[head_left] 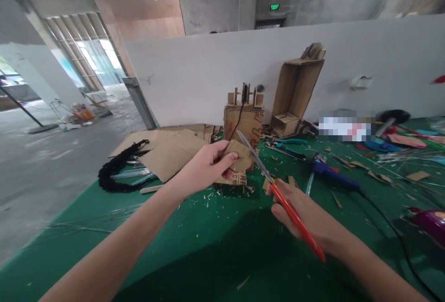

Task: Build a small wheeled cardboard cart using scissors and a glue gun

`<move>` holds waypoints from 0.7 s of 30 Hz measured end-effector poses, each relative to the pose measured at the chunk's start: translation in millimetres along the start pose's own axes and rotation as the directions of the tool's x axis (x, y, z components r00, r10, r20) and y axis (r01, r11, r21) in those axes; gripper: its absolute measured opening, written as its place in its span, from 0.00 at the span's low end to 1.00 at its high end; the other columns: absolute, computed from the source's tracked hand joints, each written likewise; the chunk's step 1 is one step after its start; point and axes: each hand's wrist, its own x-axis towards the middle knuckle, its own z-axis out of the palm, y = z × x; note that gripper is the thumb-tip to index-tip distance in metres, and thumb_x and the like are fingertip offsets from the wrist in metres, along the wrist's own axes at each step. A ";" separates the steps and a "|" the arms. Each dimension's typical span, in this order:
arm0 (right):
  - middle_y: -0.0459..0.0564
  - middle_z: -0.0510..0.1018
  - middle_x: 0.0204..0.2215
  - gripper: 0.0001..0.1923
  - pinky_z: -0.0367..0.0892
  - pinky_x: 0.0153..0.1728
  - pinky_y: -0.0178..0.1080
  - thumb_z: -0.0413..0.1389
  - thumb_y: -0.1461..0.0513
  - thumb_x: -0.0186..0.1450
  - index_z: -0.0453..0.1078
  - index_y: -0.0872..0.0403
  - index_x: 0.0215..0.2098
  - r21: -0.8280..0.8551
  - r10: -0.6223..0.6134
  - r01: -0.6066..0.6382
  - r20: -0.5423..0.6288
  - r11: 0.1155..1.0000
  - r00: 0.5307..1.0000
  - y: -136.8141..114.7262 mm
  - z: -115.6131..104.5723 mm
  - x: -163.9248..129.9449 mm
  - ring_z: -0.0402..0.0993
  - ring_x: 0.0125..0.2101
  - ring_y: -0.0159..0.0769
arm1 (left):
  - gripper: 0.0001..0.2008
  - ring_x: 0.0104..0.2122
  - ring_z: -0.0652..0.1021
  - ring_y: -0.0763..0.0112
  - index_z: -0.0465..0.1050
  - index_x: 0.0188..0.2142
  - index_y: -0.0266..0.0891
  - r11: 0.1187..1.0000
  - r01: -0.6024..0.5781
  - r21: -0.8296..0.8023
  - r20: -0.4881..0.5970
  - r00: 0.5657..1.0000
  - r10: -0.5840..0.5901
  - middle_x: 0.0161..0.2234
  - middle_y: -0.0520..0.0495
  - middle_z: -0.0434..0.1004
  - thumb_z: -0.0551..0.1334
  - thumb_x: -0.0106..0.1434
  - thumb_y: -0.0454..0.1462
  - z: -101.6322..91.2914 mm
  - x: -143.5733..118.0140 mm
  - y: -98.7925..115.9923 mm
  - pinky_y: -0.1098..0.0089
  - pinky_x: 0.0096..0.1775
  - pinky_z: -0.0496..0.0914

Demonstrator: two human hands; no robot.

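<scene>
Between the thumb and fingers of my left hand (216, 163) is a small, roughly round piece of cardboard (241, 154). My right hand (295, 204) grips a pair of scissors (295, 218) with red handles, the blades pointing up and left beside the cardboard's right edge. Whether the blades touch the edge I cannot tell. Right behind my left hand stands an upright cardboard box (245, 119) with slotted pieces and a dark cord on top. Some of its lower front is hidden by my hand and the piece.
Cardboard sheets (177, 149) and a fuzzy black strip (118, 172) lie to the left. To the right are a blue glue gun (333, 174) with a cord, pliers (288, 147) and a purple tool (429, 225). A taller cardboard structure (295, 89) stands against the white partition (194, 79). Scraps litter the green table (208, 255).
</scene>
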 end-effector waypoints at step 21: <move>0.56 0.74 0.38 0.18 0.67 0.32 0.44 0.45 0.49 0.65 0.63 0.53 0.41 -0.058 0.036 -0.036 0.004 0.998 0.999 6.1 -1.5 -0.4 0.72 0.35 0.43 | 0.10 0.23 0.72 0.76 0.64 0.30 0.39 0.991 -0.061 0.115 -0.039 0.997 0.066 0.23 0.53 0.64 0.52 0.65 0.41 0.2 0.3 -1.8 0.74 0.25 0.64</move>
